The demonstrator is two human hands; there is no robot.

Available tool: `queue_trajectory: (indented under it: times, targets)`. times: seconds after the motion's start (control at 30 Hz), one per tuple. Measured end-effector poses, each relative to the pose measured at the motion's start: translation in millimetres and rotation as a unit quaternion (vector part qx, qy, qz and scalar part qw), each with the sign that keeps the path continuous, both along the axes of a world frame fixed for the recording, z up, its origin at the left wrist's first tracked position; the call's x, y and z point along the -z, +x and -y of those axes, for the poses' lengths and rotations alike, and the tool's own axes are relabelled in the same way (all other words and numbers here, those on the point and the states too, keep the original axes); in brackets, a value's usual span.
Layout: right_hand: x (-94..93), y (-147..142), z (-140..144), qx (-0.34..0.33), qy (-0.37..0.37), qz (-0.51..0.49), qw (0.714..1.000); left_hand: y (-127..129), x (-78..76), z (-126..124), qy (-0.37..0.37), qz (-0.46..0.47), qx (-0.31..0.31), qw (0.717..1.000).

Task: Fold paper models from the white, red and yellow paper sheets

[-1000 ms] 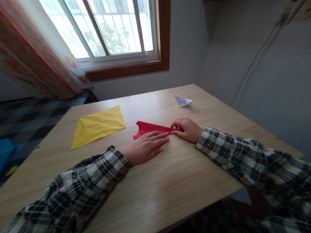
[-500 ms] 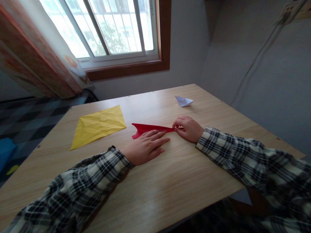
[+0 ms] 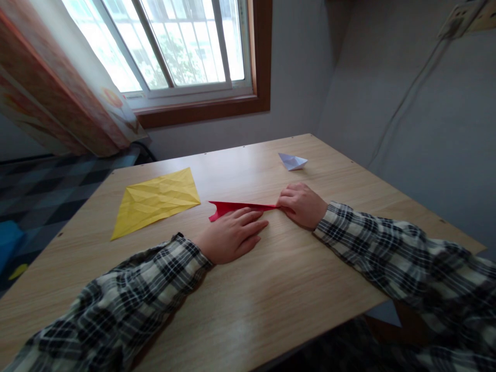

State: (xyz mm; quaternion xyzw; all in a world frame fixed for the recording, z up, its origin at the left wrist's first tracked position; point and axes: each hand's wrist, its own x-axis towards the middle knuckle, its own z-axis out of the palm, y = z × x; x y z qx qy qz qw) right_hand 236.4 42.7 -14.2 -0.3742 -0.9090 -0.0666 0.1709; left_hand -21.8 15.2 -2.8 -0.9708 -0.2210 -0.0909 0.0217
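Observation:
A narrow folded piece of red paper point(image 3: 227, 207) lies on the table, its notched wide end to the left and its slim point to the right. My left hand point(image 3: 233, 235) rests flat over its near edge with fingers spread, covering part of it. At the pointed end my right hand point(image 3: 301, 205) pinches the paper between thumb and fingers; the very tip is hidden there. Left of the hands lies a creased sheet of yellow paper point(image 3: 158, 200), opened out. Beyond my right hand sits a small white paper boat point(image 3: 293, 161).
The wooden table point(image 3: 240, 310) has its far edge near a wall with a window point(image 3: 186, 46). A patterned curtain point(image 3: 77, 88) hangs at the left. Below the table's near right edge a pale paper corner point(image 3: 384, 313) shows. A cable point(image 3: 403, 103) runs down the right wall.
My right fingers have closed in more tightly at the red paper's tip. The paper's upper edge has dropped slightly, lying flatter. My left hand stays nearly in place.

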Motion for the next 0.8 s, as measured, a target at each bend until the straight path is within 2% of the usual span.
queue_trajectory:
  times: [0.2,0.5,0.8]
  targets:
    - [-1.5,0.8,0.2,-0.013,-0.006,0.003,1.0,-2.5,1.0,1.9,0.066,0.024,0.046,0.996]
    - [-2.8,0.5,0.8,-0.02,0.003,0.018,1.0,-2.4,4.5,0.0,0.069,0.062,-0.031,0.995]
    - [0.0,1.5,0.2,-0.013,0.011,0.018,1.0,-0.6,4.9,1.8,0.081,0.037,-0.052,0.995]
